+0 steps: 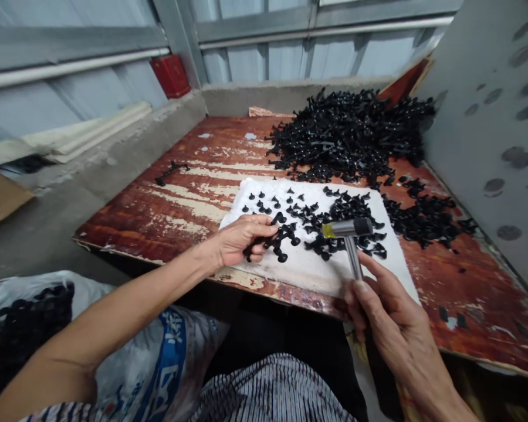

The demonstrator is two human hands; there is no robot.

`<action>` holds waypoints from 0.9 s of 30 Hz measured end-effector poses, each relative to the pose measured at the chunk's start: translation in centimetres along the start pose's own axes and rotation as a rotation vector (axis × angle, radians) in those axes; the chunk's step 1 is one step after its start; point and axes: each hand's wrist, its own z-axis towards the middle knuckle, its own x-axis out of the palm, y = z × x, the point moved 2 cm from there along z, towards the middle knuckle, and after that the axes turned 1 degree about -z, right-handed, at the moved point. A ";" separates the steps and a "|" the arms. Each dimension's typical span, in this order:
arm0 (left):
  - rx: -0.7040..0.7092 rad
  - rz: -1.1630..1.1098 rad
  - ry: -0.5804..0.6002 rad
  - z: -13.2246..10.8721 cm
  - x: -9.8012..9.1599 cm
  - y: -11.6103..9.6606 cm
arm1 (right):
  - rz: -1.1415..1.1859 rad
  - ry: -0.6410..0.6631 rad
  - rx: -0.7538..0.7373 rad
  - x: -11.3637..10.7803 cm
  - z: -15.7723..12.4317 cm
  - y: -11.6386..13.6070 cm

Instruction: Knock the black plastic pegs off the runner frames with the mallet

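In my right hand [389,316] is a small mallet [352,228] with a metal head, one yellow face and one black face. Its head hangs over the right part of a white cloth pad [325,278]. Closed fingers of my left hand [246,234] grip a branching cluster of black plastic parts [286,234] above the left part of the pad. Loose black disc-ended pieces [264,205] are scattered behind that hand. More black pieces [349,208] lie thickly behind the mallet head.
A large heap of black parts [347,135] covers the back right of the worn red-brown board [149,205]. A smaller pile [431,220] lies right of the pad. A grey spotted panel [497,117] stands at right. Below left is a plastic sack [132,351] beside black parts [26,316].
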 end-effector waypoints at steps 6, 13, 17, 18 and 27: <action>-0.098 -0.318 0.106 0.1 -0.7 -0.1 | 0.290 -0.078 0.127 -0.1 0.4 -0.8; -0.104 -0.337 0.066 0.5 -1.2 -0.1 | 0.320 -0.131 0.110 0.2 0.3 -1.4; -0.043 -0.227 0.131 0.3 -1.3 -0.4 | 0.341 -0.189 0.099 0.5 0.0 -1.6; -0.033 -0.205 0.155 0.3 -1.3 -0.5 | 0.344 -0.198 0.100 0.5 -0.1 -1.5; -0.057 -0.202 0.167 0.9 -1.8 -1.0 | 0.345 -0.229 0.159 0.8 0.0 -0.9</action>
